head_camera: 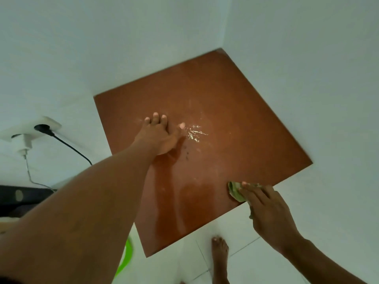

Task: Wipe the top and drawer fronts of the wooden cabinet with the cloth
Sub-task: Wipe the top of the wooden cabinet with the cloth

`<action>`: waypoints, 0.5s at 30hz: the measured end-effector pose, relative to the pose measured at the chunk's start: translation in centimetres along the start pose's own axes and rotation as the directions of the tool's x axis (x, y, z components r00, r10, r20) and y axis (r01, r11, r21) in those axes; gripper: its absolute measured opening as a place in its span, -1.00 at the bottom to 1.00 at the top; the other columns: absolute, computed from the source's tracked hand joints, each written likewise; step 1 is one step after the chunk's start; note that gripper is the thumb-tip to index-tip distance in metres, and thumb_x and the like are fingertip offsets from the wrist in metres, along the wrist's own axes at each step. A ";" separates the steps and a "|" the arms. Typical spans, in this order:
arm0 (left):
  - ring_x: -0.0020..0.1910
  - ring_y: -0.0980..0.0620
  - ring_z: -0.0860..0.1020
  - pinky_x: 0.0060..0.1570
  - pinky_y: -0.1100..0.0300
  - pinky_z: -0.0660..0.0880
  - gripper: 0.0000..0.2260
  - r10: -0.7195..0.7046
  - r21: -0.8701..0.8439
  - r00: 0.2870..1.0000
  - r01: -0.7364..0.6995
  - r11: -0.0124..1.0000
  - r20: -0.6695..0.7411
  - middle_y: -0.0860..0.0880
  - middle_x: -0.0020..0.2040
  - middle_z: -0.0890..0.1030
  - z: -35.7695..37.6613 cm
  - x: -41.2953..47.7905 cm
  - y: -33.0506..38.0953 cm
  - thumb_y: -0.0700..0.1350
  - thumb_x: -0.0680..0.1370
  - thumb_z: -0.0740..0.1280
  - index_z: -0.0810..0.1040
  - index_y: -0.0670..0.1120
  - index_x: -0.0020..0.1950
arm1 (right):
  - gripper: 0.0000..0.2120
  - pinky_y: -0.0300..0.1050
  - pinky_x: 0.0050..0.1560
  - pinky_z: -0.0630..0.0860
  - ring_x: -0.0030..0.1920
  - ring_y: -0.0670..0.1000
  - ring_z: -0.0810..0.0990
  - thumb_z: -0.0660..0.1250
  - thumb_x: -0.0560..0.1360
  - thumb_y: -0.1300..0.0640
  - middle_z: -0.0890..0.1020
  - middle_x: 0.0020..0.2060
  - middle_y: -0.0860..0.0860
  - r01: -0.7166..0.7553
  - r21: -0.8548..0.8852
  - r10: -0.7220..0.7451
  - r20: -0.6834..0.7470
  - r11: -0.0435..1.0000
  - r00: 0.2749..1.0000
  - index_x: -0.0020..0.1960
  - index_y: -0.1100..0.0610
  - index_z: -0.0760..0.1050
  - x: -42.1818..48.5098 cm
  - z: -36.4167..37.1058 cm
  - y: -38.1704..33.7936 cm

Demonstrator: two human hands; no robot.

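The wooden cabinet's reddish-brown top fills the middle of the view, seen from above, set into a corner of white walls. White flecks and dusty smears lie near its centre. My left hand rests flat on the top with fingers spread, just left of the flecks, holding nothing. A pale green cloth is bunched at the top's near right edge, and my right hand presses down on it. The drawer fronts are hidden below the top.
A wall socket with a black plug and a white charger sits on the left wall, cables hanging down. A bare foot stands on the white tiled floor by the cabinet. A bright green object shows under my left arm.
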State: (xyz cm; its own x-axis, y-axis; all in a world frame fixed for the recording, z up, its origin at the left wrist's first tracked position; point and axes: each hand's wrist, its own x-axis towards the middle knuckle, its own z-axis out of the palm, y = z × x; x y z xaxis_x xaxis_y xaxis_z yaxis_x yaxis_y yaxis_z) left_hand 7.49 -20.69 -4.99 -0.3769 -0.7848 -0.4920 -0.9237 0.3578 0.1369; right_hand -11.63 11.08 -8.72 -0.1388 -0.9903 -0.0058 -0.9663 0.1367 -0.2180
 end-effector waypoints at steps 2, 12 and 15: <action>0.65 -0.23 -0.10 0.60 -0.10 -0.14 -0.10 -0.006 -0.014 1.000 0.006 1.000 0.000 -0.13 0.69 -0.10 0.2 0.3 -0.2 0.51 0.53 -0.19 -0.07 -0.07 0.68 | -0.56 -0.18 -0.30 0.48 -0.18 0.01 0.53 0.43 0.37 0.27 0.67 -0.10 0.01 0.166 0.026 -0.166 -0.006 0.986 0.986 0.24 0.09 0.54 1.8 -2.9 0.2; 0.65 -0.07 -0.21 0.61 -0.06 -0.16 -0.23 -0.029 -0.149 0.999 0.033 0.988 0.028 0.04 0.68 -0.17 0.4 0.1 -0.8 0.45 0.58 -0.11 -0.09 0.06 0.68 | -0.54 0.13 0.20 0.42 0.16 0.34 0.53 0.05 0.52 0.06 0.61 0.17 0.24 0.021 0.035 -0.020 -0.029 0.999 0.999 0.30 0.20 0.50 38.0 -5.9 -1.0; 0.64 -0.02 -0.23 0.59 -0.04 -0.14 -0.27 -0.048 -0.166 0.999 0.050 0.985 0.015 0.10 0.68 -0.20 0.5 0.0 -0.7 0.42 0.60 -0.07 -0.10 0.10 0.68 | -0.48 0.20 0.22 0.45 0.21 0.35 0.49 0.03 0.51 0.02 0.56 0.23 0.27 0.098 -0.045 -0.095 0.073 0.994 0.993 0.37 0.19 0.44 43.8 -4.7 -3.7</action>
State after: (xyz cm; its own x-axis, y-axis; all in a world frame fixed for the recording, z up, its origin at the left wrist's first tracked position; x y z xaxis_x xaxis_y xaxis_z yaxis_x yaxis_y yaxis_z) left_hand 8.14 -20.72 -5.48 -0.3312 -0.7931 -0.5111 -0.9399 0.2292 0.2533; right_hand -15.14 -32.71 -3.57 -0.0306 -0.9979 -0.0566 -0.9840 0.0401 -0.1735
